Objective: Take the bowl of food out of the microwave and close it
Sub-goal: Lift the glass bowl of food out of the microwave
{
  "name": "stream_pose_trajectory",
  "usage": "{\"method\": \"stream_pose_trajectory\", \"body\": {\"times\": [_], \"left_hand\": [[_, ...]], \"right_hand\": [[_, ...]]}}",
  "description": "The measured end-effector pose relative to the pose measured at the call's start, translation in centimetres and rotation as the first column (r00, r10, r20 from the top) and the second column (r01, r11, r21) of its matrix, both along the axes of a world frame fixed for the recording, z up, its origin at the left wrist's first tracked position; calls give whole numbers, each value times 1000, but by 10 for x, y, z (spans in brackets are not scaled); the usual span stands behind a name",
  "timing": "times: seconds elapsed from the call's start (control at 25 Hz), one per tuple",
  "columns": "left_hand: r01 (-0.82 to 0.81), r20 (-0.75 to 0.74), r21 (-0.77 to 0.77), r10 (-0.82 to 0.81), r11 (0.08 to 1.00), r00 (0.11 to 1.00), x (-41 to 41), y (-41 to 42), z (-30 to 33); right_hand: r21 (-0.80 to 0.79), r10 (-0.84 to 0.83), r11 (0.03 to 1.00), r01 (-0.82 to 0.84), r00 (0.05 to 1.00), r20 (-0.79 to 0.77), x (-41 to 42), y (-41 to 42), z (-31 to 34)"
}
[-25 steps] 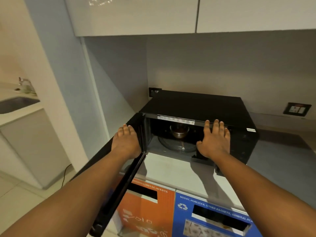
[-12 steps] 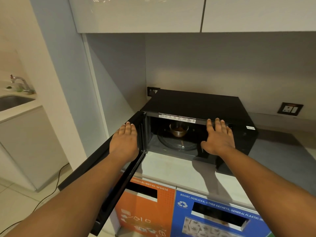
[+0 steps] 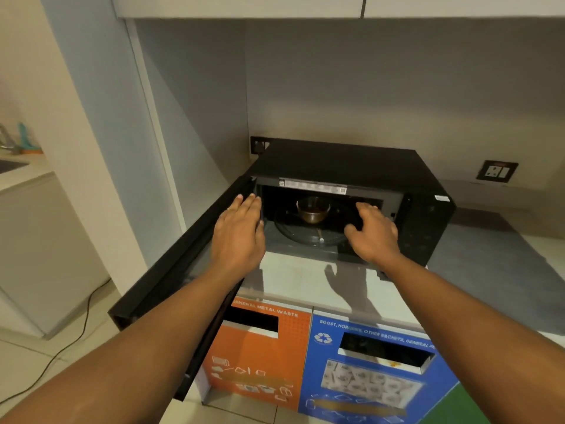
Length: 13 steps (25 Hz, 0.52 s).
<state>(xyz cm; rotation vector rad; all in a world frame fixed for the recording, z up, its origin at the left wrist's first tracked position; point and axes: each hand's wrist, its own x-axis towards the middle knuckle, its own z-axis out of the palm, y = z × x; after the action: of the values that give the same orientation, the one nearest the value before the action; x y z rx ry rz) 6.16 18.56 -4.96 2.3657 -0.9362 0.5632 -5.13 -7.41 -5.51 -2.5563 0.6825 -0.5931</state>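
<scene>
Reaching into microwave [image 3: 342,160] | step: grab bowl [image 3: 313,210], not yet touched | left hand [image 3: 240,237] flat, empty | right hand [image 3: 371,232] curled loosely, empty | bowl on turntable, between and just beyond both hands | next: cup both sides, lift level, then shut door [image 3: 171,261]

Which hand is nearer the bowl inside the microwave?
Right, by a little. The right hand reaches into the opening just right of the bowl; the left hand hangs at the opening's left edge.
</scene>
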Motion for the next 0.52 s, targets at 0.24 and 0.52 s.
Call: {"method": "stream_pose_trajectory", "body": {"times": [0.24,0.52], "left_hand": [[-81,-549,-538,-277,839,788,-6,-62,-58],[-352,-657,-727,-447,590,608,70,-169,-127]], "right_hand": [[682,-104,717,-143,946,307,22,10,-50],[807,-210,531,-259,882,422,120,-64,-120]]}}
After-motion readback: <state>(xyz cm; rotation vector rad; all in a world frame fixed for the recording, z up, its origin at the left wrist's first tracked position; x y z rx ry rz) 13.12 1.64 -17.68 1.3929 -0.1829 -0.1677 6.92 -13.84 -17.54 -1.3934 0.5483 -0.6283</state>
